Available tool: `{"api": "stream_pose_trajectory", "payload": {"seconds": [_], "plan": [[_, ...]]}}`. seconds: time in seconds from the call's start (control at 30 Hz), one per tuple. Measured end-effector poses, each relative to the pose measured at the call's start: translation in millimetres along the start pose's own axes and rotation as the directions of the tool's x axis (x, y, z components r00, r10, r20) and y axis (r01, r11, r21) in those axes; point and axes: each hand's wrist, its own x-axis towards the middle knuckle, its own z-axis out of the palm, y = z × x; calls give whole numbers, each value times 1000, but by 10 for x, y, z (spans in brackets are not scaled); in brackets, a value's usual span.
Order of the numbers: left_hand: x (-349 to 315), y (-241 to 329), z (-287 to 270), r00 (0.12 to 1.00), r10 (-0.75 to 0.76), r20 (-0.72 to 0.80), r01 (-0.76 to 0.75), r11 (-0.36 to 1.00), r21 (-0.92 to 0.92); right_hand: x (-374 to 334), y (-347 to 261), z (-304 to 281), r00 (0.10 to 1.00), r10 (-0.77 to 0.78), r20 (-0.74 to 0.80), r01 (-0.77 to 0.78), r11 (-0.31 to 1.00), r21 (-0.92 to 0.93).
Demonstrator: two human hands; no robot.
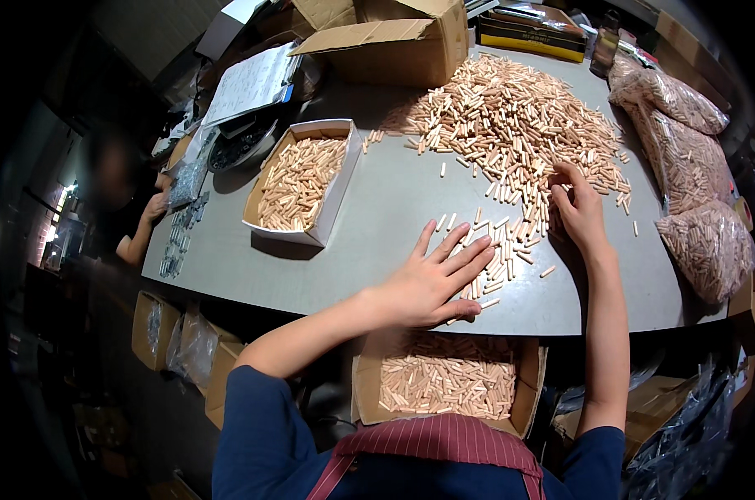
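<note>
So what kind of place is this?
Probably a workshop or packing room: a heap of wooden-looking pegs lies on the grey table, clear bags bulge with more, and an open carton of them sits below the table's edge.

Grey table (379,198) under seemingly wooden pegs (511,117)

Across the table from me I see an open cardboard box (377,62), with a sheet of paper (248,87) to its left above a dark bowl (240,154). Farther right I see a black-and-yellow box (532,42) near a bottle (604,54). On my left a co-worker (134,243) handles a clear bag (187,179) near small grey pieces (176,246). Dark plastic sheeting (686,437) lies low on my right.
</note>
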Motion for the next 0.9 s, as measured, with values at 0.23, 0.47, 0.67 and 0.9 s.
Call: {"api": "stream_pose_trajectory", "payload": {"seconds": [0.23,0.47,0.67,0.9], "plan": [[341,48,-33,962,-65,-265,19,985,-173,2,-29,-30,1000,-24,-14,24,1000,6],[764,57,105,927,-83,-366,37,991,-129,9,47,-38,999,-45,29,45,999,-6],[790,30,158,937,-129,-324,76,982,-171,-7,-17,-11,998,-59,-8,59,998,15],[760,12,169,937,-89,-338,30,984,-174,11,7,-11,998,-70,-5,70,997,-17]]}}
